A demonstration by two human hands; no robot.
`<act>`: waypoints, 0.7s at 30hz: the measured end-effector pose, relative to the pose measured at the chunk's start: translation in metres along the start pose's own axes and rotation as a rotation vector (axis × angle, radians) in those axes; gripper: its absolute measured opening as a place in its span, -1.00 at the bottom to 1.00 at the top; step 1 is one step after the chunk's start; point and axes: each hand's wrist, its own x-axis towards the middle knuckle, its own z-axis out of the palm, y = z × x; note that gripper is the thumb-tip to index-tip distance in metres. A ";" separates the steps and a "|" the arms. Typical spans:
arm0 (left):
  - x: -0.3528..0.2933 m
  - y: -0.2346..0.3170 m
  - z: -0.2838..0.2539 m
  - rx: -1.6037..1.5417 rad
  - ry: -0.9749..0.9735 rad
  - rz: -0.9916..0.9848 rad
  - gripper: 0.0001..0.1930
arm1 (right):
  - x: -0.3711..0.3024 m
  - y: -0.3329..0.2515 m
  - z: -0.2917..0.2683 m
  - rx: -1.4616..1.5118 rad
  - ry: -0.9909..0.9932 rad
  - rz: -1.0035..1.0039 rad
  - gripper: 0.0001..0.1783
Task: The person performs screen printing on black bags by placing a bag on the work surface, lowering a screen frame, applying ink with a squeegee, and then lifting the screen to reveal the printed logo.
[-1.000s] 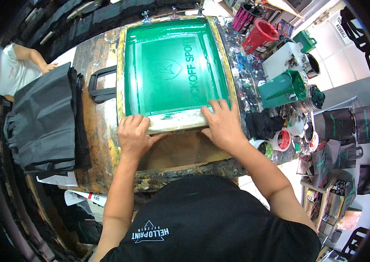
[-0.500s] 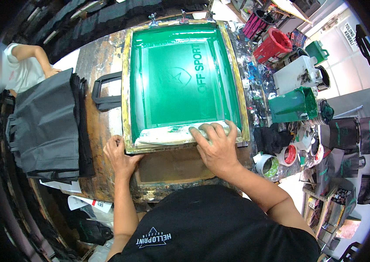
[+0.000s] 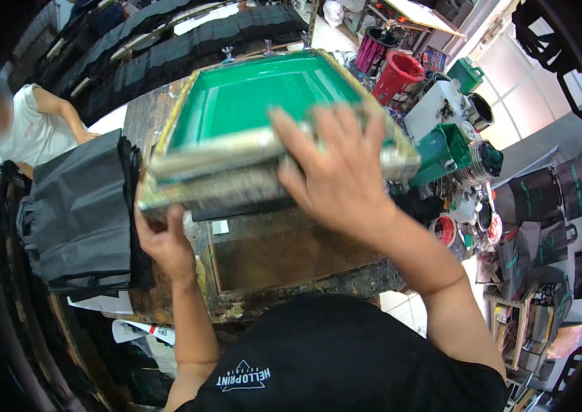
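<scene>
A screen printing frame (image 3: 175, 115) with green ink over its mesh is tilted, its near edge raised off the table and its far edge at the clamps. My left hand (image 3: 167, 240) is closed on the near left corner of the frame, with the thumb below it. A squeegee (image 3: 222, 145) with a pale, ink-stained handle lies along the near end of the mesh. My right hand (image 3: 346, 168), blurred by motion, has its fingers over the squeegee. Beneath the raised edge a strip of black fabric (image 3: 243, 209) shows; the rest is hidden by the frame.
A stack of black bags (image 3: 81, 213) lies at the left, beside a person in a white shirt (image 3: 40, 123). Metal clamps (image 3: 268, 47) stand at the far edge. At the right are a red bucket (image 3: 398, 77), a white jerrycan (image 3: 435, 110) and a green container (image 3: 442, 154).
The near edge of the frame has risen from the table and tilted up, carrying the squeegee. My left hand has moved up with the corner; my right hand has also risen.
</scene>
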 end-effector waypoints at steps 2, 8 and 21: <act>0.031 0.026 0.022 -0.062 0.052 0.009 -0.39 | 0.037 0.016 0.004 -0.045 0.145 -0.047 -0.51; 0.059 0.031 0.041 -0.156 0.064 0.119 -0.30 | 0.118 0.041 -0.017 -0.119 0.164 -0.083 -0.52; -0.011 -0.086 0.030 1.048 -0.413 -0.435 0.00 | 0.175 0.060 -0.027 -0.084 -0.020 0.015 -0.41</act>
